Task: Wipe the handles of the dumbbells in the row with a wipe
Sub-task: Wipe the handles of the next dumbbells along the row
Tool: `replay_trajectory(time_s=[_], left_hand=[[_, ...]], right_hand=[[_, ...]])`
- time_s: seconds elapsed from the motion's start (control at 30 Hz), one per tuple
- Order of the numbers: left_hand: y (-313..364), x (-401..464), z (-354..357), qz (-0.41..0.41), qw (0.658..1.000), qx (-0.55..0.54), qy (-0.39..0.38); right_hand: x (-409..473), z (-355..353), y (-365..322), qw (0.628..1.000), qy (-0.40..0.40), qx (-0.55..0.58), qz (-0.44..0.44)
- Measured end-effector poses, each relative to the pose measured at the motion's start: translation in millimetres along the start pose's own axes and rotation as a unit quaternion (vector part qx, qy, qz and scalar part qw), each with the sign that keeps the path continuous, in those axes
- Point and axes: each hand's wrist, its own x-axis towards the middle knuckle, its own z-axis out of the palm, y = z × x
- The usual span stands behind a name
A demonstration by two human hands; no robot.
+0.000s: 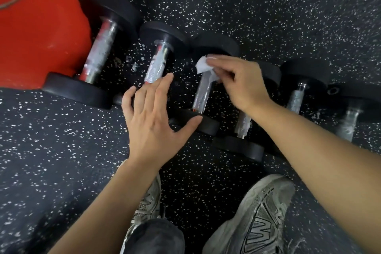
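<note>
Several black dumbbells with knurled chrome handles lie in a row on the speckled rubber floor. My right hand (237, 82) pinches a small white wipe (203, 66) against the far end of the third dumbbell's handle (203, 95). My left hand (152, 113) hovers with fingers spread over the near end of the second dumbbell (156, 64), thumb reaching toward the third dumbbell's near head (208, 125). The largest dumbbell (101, 47) lies at the far left. Further dumbbells (296, 97) continue to the right, partly hidden by my right forearm.
A red padded object (39, 33) with a cord across it stands at the upper left, touching the largest dumbbell. My two grey sneakers (259, 218) and a dark trouser knee (156, 237) sit on the floor below the row.
</note>
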Motion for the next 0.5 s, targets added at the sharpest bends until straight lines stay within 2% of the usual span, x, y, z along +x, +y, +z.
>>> replay_trajectory(time_s=[0.17,0.37,0.43,0.5], left_hand=[[0,-1,0,0.003,1.0,0.005,-0.008],[-1,-1,0,0.005,1.0,0.008,-0.004],[0,-1,-1,0.003,1.0,0.01,-0.008],[0,-1,-1,0.003,1.0,0.01,-0.009]], right_hand=[[-15,17,-3,0.999,-0.028,0.02,0.004],[-41,9,-8,0.977,-0.207,0.05,-0.02],[-35,2,-7,0.981,-0.189,0.053,-0.003],[-24,-3,-2,0.994,-0.094,0.053,0.011]])
